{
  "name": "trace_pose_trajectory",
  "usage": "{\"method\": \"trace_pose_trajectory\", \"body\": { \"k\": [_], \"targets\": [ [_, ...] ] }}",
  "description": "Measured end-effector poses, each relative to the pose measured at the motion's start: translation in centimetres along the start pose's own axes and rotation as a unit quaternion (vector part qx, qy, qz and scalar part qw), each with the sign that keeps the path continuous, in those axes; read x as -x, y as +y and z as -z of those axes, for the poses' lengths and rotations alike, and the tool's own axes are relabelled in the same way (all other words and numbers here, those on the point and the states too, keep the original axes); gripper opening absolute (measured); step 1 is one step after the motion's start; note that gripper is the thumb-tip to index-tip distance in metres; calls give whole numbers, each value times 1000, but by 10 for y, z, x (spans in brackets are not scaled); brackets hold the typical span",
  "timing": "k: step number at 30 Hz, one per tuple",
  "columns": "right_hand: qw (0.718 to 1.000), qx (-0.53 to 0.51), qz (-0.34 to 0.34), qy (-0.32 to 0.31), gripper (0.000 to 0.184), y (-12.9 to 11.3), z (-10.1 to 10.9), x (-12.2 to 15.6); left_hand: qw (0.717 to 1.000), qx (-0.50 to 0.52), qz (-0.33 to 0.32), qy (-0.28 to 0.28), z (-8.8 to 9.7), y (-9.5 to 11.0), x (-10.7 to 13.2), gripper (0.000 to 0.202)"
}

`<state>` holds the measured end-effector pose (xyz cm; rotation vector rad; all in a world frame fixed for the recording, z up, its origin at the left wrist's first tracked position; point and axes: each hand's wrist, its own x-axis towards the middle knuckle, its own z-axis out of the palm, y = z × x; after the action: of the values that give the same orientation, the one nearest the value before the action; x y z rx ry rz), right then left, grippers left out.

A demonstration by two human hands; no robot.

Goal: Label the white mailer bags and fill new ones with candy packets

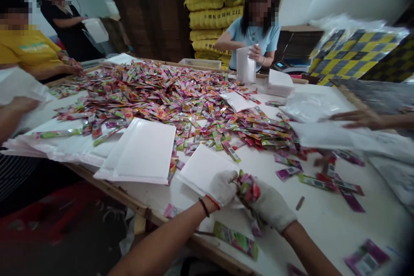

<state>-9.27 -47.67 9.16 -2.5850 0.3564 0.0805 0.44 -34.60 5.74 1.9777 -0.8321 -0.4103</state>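
My left hand point(222, 187), in a white glove, has its fingers closed at the left side of a bunch of small colourful packets point(248, 186). From the right, my gloved right hand point(273, 205) wraps round the same bunch; its fingertips are partly hidden. Behind my left hand a white padded envelope point(207, 166) lies flat on the table. A green and pink packet point(235, 239) rests near the table edge below my hands. To the left, more white envelopes point(147, 148) lie in a small stack.
A large heap of packets point(155, 90) covers the middle of the white table point(268, 246), which has a wooden edge. Several people work around it. One person's hand point(362, 118) reaches in over white bags at the right. Yellow sacks point(213, 19) are stacked behind.
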Motion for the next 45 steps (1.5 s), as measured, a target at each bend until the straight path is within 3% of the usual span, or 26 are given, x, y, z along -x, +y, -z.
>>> {"method": "trace_pose_trajectory", "body": {
  "k": [2,4,8,10,14,15,19,21,25,28,31,33,36,39,41,43,45],
  "targets": [
    [996,80,27,-18,30,-7,-1,-5,1000,-17,-4,13,5,11,-3,21],
    [989,129,10,-72,27,-12,2,-15,997,-73,-24,30,4,24,-1,19],
    [972,155,-23,-173,16,-15,13,-33,972,-220,-57,56,-7,35,6,16],
    [982,122,-19,-145,19,-11,10,-28,961,-260,-63,63,-12,30,6,16],
    [994,85,29,64,39,-3,-10,1,952,-296,-61,52,-13,22,1,12],
    [991,93,41,89,38,-3,-13,7,951,-299,-72,42,-11,23,1,10],
    [992,125,-32,1,20,-8,-8,-3,938,-315,-147,-6,0,38,4,13],
    [989,117,-78,-46,21,-12,3,-18,939,-312,-140,-22,2,42,4,18],
    [997,14,-25,-77,26,-2,17,-22,958,-272,-87,-26,-1,31,0,17],
    [996,-90,2,-19,47,19,14,2,960,-269,-77,-25,-5,21,-2,15],
    [993,-103,9,58,38,33,3,20,964,-258,-63,-24,-6,22,-3,13],
    [994,-73,0,77,32,30,-4,14,969,-237,-59,-20,-6,27,-3,15],
    [998,-36,-5,54,22,17,-7,-14,976,-205,-73,0,-5,34,-3,22],
    [993,-98,5,65,17,15,-9,-29,980,-189,-58,28,-4,30,-6,25],
    [971,-188,-29,147,33,21,-15,-17,980,-190,-41,32,-3,24,-7,24],
    [923,-281,-100,244,53,27,-28,5,979,-197,-32,33,-4,21,-7,21],
    [879,-343,-158,291,58,21,-43,23,980,-192,-21,40,-8,22,-5,22]
  ]
}}
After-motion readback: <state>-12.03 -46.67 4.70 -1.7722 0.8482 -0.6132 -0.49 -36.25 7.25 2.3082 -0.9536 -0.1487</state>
